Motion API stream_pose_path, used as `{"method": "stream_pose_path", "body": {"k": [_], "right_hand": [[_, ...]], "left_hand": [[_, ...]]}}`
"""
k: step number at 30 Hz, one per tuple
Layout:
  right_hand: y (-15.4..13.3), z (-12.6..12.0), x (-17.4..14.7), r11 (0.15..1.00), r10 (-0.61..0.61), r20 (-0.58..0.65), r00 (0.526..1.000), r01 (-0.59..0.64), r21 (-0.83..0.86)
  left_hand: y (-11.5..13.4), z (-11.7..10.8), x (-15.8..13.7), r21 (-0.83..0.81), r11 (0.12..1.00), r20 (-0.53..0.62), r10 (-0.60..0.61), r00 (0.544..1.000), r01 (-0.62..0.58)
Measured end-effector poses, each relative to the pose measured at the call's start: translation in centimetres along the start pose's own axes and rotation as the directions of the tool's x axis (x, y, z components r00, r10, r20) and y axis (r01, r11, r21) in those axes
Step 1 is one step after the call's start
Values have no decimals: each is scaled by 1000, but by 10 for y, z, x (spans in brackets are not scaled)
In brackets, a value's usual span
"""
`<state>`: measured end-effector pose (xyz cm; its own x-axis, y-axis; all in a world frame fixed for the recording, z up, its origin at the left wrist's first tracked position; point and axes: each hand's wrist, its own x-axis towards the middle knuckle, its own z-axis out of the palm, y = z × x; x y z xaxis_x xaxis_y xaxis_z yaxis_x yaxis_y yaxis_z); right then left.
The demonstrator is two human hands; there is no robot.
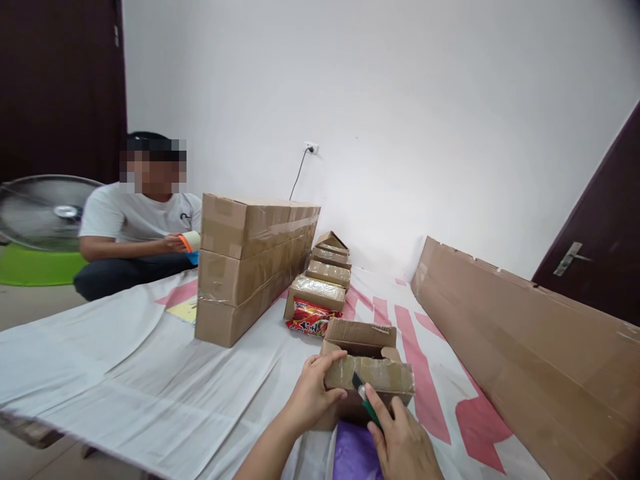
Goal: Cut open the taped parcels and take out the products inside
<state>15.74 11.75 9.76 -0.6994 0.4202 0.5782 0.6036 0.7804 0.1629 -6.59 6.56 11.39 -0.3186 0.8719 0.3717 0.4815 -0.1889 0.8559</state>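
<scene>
Box: brown cardboard (380,375), shiny with tape, its back flap up; it sat on the cloth (200,407) by both hands.
Left hand (314,393): thumb and pointing finger were clamped on the box's left end.
Right hand (406,440): fingers were clamped round a green knife (371,408), its dark blade slanting over the tape.
Purple packet (354,457): smooth, just below the box.
Red packet (310,319): crinkly, with letters too small to read.
Tall stack (220,277): square-edged boxes, left of the packet.
</scene>
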Motion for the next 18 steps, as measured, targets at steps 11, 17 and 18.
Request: {"method": "stream_pose_path", "body": {"k": [11, 17, 18], "right_hand": [[-6, 12, 4, 999, 26, -69, 997, -29, -46], [-6, 17, 5, 997, 28, -113, 993, -36, -73], [-7, 18, 5, 997, 35, -119, 992, -43, -66]], "left_hand": [[4, 0, 0, -34, 999, 16, -30, 999, 31], [3, 0, 1, -29, 999, 9, -24, 1000, 25], [2, 1, 1, -28, 999, 6, -23, 1000, 23]]}}
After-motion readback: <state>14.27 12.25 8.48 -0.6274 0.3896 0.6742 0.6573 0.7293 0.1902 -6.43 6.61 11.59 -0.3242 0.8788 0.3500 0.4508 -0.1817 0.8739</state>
